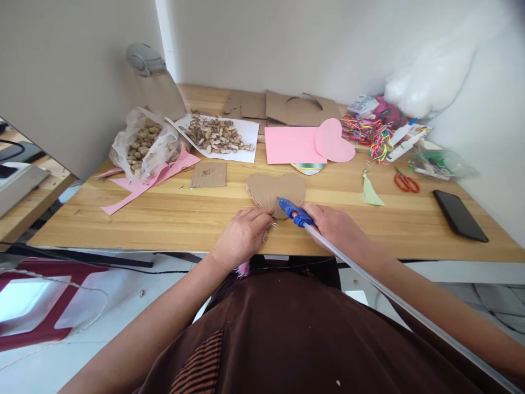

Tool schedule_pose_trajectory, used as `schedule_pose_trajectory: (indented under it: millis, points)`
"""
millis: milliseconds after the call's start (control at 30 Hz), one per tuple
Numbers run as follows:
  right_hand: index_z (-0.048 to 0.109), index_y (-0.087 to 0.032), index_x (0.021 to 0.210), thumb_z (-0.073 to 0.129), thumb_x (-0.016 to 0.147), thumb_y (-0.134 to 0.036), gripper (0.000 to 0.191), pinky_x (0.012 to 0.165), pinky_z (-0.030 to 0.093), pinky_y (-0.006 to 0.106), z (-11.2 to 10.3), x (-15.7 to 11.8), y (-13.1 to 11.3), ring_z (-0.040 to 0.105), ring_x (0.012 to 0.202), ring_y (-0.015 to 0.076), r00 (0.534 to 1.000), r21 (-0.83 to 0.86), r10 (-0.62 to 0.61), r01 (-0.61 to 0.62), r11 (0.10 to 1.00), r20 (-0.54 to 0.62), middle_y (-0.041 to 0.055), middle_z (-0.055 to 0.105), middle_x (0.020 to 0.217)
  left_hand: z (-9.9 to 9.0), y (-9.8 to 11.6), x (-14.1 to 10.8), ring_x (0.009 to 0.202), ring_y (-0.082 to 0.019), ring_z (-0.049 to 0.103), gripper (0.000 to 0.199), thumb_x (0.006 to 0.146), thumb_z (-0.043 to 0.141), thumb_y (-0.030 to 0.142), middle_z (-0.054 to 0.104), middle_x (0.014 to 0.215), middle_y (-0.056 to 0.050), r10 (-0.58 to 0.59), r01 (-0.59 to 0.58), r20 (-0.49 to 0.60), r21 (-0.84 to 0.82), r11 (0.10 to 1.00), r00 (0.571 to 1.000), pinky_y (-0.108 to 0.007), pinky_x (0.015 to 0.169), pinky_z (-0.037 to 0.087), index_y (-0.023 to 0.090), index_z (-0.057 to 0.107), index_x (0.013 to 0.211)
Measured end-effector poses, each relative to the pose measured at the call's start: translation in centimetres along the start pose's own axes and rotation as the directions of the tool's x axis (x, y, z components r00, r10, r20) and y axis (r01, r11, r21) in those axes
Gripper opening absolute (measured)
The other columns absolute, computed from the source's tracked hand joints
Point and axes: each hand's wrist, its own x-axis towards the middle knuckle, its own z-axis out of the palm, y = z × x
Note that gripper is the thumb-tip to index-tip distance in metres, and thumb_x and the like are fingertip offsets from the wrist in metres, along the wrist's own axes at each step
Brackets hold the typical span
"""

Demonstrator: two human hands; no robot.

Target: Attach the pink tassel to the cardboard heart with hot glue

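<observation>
A heart-shaped piece of cardboard (273, 189) lies on the wooden table in front of me. My right hand (334, 223) is closed around a blue hot glue gun (293, 212), its nozzle over the middle of the heart. A long, clear glue stick (369, 275) runs out of the gun's back end. At the heart's lower left edge, my left hand (244, 235) has its fingers pressed together, with thin pale string by the fingertips. A pink tassel (243, 269) hangs below this hand at the table edge; the grip on it is partly hidden.
Peanuts in a plastic bag (143, 145), shell pieces (217, 135) on white paper and pink paper scraps (156, 180) lie left. Pink card (289, 145), a pink heart (334, 141) and cardboard (295, 109) lie behind. A light green tassel (371, 190), scissors (407, 181) and phone (459, 215) lie right.
</observation>
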Motion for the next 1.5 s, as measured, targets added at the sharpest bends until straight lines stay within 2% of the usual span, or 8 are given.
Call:
schedule_pose_trajectory:
  millis: [267,500,600,733,833,1100,1367,1500]
  points:
    - [0.057,-0.021,0.107,0.047,0.101,-0.028,0.014,0.074,0.044,0.033,0.0,-1.0,-0.2,0.069,0.088,0.0260,0.999,0.034,-0.008,0.007,0.999,0.035,0.0099,0.074,0.098,-0.1,0.1,0.0,0.110,-0.024,0.070,0.013,0.097,0.057,0.011,0.074,0.124,-0.009,-0.025,0.024,0.019,0.039,0.999,1.000,-0.043,0.097,0.057,0.020,0.067,0.099]
    - [0.061,-0.021,0.117,0.049,0.102,-0.041,0.027,0.067,0.047,0.032,-0.9,-1.0,0.0,0.070,0.078,0.0251,0.991,0.240,0.125,-0.111,0.964,-0.045,0.0079,0.075,0.092,-0.2,0.2,0.1,0.114,-0.025,0.069,0.013,0.097,0.057,0.011,0.074,0.125,-0.010,-0.032,0.031,0.028,0.027,0.999,0.999,-0.043,0.097,0.057,0.019,0.067,0.101]
    - [0.062,-0.020,0.114,0.048,0.103,-0.043,0.030,0.072,0.049,0.034,-1.0,-0.5,-0.2,0.070,0.084,0.0260,0.987,0.281,0.133,-0.103,0.954,-0.090,0.0084,0.074,0.094,-0.2,0.2,0.0,0.114,-0.025,0.069,0.013,0.098,0.056,0.012,0.074,0.124,-0.010,-0.035,0.034,0.029,0.021,0.999,0.999,-0.043,0.097,0.057,0.019,0.067,0.101]
    - [0.062,-0.019,0.122,0.046,0.104,-0.042,0.033,0.081,0.051,0.037,-0.6,0.1,-0.4,0.070,0.095,0.0274,0.992,0.319,0.115,-0.090,0.944,-0.061,0.0101,0.074,0.107,-0.1,0.1,0.0,0.113,-0.025,0.069,0.013,0.097,0.058,0.011,0.074,0.125,-0.009,-0.028,0.027,0.012,0.022,0.999,1.000,-0.043,0.097,0.057,0.019,0.067,0.102]
    - [0.062,-0.019,0.121,0.046,0.104,-0.041,0.032,0.082,0.052,0.037,-0.3,0.1,-0.3,0.070,0.098,0.0275,0.993,0.311,0.090,-0.063,0.948,-0.074,0.0109,0.074,0.111,-0.1,0.1,-0.1,0.113,-0.025,0.069,0.013,0.096,0.058,0.011,0.073,0.125,-0.010,-0.016,0.016,0.011,0.020,1.000,1.000,-0.043,0.098,0.057,0.019,0.067,0.102]
    - [0.065,-0.021,0.111,0.047,0.103,-0.043,0.029,0.075,0.051,0.035,-1.1,-0.4,0.4,0.071,0.086,0.0263,0.982,0.244,0.170,-0.147,0.959,-0.077,0.0085,0.075,0.096,-0.1,0.1,0.0,0.114,-0.025,0.069,0.015,0.097,0.056,0.011,0.073,0.128,-0.010,-0.026,0.025,0.023,0.015,1.000,0.999,-0.044,0.098,0.057,0.020,0.067,0.103]
    - [0.066,-0.021,0.119,0.048,0.103,-0.042,0.032,0.082,0.053,0.037,-1.0,0.2,-0.5,0.072,0.095,0.0278,0.987,0.328,0.144,-0.115,0.938,-0.066,0.0094,0.077,0.103,0.0,0.0,-0.1,0.115,-0.025,0.068,0.016,0.096,0.057,0.010,0.072,0.128,-0.010,-0.014,0.014,0.013,-0.002,1.000,1.000,-0.044,0.099,0.057,0.020,0.067,0.103]
    - [0.066,-0.020,0.118,0.047,0.103,-0.042,0.033,0.074,0.051,0.036,-0.9,0.4,-0.6,0.071,0.086,0.0278,0.987,0.298,0.149,-0.127,0.946,-0.055,0.0097,0.076,0.094,-0.1,0.1,-0.1,0.113,-0.025,0.069,0.015,0.096,0.056,0.009,0.072,0.127,-0.011,-0.010,0.010,0.008,-0.015,1.000,1.000,-0.043,0.099,0.057,0.018,0.067,0.102]
